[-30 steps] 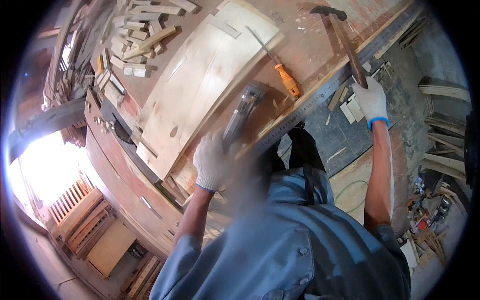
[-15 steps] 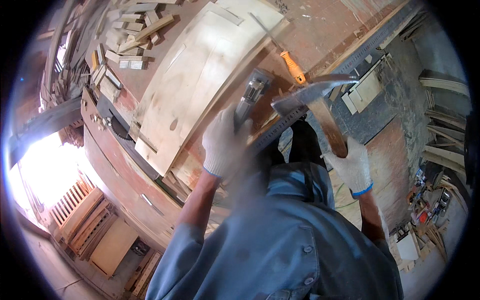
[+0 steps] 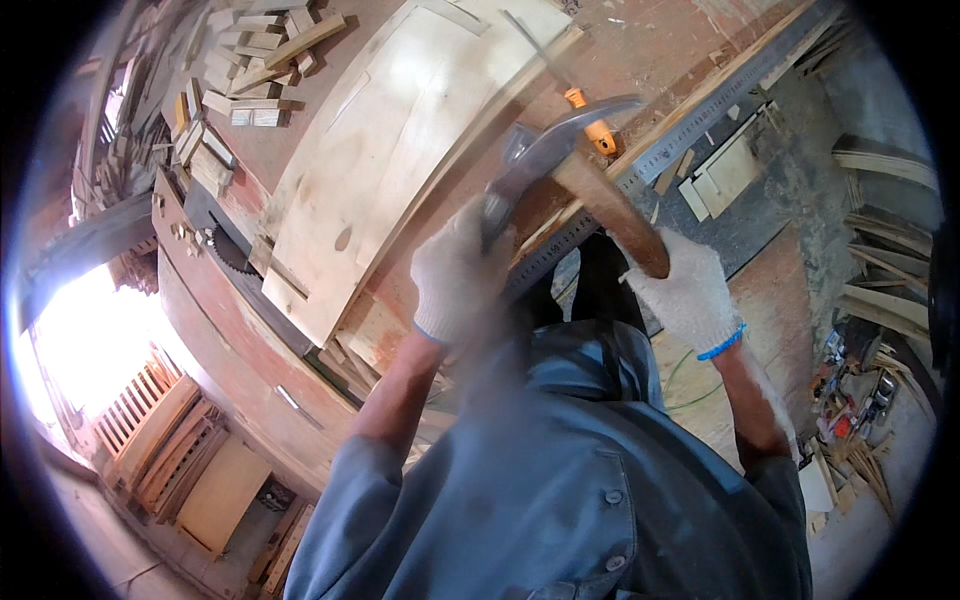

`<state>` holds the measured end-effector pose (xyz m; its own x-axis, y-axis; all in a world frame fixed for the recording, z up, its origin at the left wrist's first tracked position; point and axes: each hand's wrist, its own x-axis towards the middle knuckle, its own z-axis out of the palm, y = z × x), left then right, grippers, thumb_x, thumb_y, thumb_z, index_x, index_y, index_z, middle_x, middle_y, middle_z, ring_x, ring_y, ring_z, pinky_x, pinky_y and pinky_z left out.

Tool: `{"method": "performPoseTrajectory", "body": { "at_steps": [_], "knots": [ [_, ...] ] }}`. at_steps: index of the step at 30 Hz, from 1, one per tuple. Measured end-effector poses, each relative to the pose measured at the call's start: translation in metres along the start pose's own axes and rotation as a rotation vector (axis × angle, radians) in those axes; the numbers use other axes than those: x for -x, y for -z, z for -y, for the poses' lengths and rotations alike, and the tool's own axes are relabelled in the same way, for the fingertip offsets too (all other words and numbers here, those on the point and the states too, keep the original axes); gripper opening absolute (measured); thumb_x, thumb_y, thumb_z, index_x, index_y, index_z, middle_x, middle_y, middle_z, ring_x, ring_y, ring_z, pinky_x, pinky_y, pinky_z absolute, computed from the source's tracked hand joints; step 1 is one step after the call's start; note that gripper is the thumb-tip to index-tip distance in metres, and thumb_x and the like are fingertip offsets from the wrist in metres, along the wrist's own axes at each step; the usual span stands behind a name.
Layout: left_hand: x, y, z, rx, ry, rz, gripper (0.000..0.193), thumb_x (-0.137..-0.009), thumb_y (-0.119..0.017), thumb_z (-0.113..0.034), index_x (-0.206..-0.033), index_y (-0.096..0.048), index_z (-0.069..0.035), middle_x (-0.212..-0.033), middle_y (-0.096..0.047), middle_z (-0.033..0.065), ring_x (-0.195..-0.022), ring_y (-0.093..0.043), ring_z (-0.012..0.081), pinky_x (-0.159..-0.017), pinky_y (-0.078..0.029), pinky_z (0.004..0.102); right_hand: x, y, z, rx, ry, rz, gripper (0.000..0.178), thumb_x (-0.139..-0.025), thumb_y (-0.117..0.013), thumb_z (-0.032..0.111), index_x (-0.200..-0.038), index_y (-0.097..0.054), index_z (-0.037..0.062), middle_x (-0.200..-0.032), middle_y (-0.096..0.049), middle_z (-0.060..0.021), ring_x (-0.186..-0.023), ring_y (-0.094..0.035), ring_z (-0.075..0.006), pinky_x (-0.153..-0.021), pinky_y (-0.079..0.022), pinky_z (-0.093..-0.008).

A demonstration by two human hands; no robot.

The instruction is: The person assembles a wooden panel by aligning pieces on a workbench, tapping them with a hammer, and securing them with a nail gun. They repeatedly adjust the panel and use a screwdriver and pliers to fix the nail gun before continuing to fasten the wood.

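Note:
My right hand point(image 3: 690, 290), in a white knitted glove with a blue cuff, is closed round the wooden handle of a hammer point(image 3: 618, 215). Its long, tapering metal head is blurred and overlaps the far end of the grey metal tool; I cannot tell whether they touch. My left hand point(image 3: 455, 265), gloved too, is wrapped round this narrow grey metal tool point(image 3: 497, 215), whose exact kind is mostly hidden. Just beyond the hammer head lies a slim metal rod tool with an orange handle point(image 3: 600, 135), partly covered by it.
A large pale plywood sheet point(image 3: 375, 170) lies on the reddish bench. A steel ruler edge point(image 3: 680, 140) runs along the bench's near side. Wood offcuts point(image 3: 265, 60) are heaped at the far left, near a circular saw blade point(image 3: 235, 252). Scrap and tools point(image 3: 850, 410) lie on the floor at right.
The hammer has swung up and left, its head now over the far end of the grey metal tool. My right hand has moved slightly left and away; the left has barely moved.

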<state>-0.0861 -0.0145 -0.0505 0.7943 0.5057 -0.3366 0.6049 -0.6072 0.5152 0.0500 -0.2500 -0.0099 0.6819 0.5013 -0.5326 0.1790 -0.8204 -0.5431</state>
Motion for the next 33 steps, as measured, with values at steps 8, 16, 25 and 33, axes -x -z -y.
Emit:
{"method": "performPoseTrajectory", "body": {
  "at_steps": [8, 16, 25, 33],
  "knots": [
    [0.001, -0.001, 0.003, 0.029, -0.027, -0.088, 0.03, -0.091, -0.068, -0.027, -0.119, -0.067, -0.016, -0.099, -0.073, 0.0168, -0.094, -0.071, 0.0388, -0.08, -0.055, 0.0507, 0.012, -0.002, 0.004, -0.168, -0.07, -0.102, 0.031, -0.083, -0.078, 0.019, -0.099, -0.066, -0.0044, -0.083, -0.068, -0.0234, -0.079, -0.071, -0.0377, -0.071, -0.054, -0.0415],
    [0.001, -0.003, 0.006, -0.001, 0.025, -0.08, 0.027, -0.092, -0.067, -0.029, -0.116, -0.068, -0.015, -0.097, -0.073, 0.0168, -0.093, -0.071, 0.039, -0.081, -0.055, 0.0499, 0.011, -0.001, 0.01, -0.234, -0.078, -0.14, 0.03, -0.084, -0.078, 0.021, -0.097, -0.066, -0.0031, -0.08, -0.067, -0.0225, -0.077, -0.071, -0.0384, -0.071, -0.055, -0.0415],
    [0.003, -0.004, 0.005, -0.021, 0.009, -0.076, 0.029, -0.094, -0.067, -0.029, -0.12, -0.069, -0.016, -0.096, -0.074, 0.0154, -0.092, -0.072, 0.0373, -0.08, -0.056, 0.0479, 0.015, -0.008, 0.006, -0.126, -0.046, -0.078, 0.031, -0.083, -0.078, 0.021, -0.097, -0.066, -0.0029, -0.083, -0.068, -0.0256, -0.083, -0.072, -0.0421, -0.072, -0.055, -0.0446],
    [0.003, 0.001, 0.001, -0.006, 0.035, -0.067, 0.022, -0.094, -0.066, -0.027, -0.112, -0.068, -0.015, -0.093, -0.073, 0.017, -0.089, -0.071, 0.0395, -0.077, -0.055, 0.0504, 0.018, -0.01, 0.011, -0.141, -0.071, -0.083, 0.03, -0.083, -0.078, 0.02, -0.099, -0.069, -0.0036, -0.085, -0.071, -0.0245, -0.084, -0.075, -0.0383, -0.074, -0.056, -0.0425]
  ]
}}
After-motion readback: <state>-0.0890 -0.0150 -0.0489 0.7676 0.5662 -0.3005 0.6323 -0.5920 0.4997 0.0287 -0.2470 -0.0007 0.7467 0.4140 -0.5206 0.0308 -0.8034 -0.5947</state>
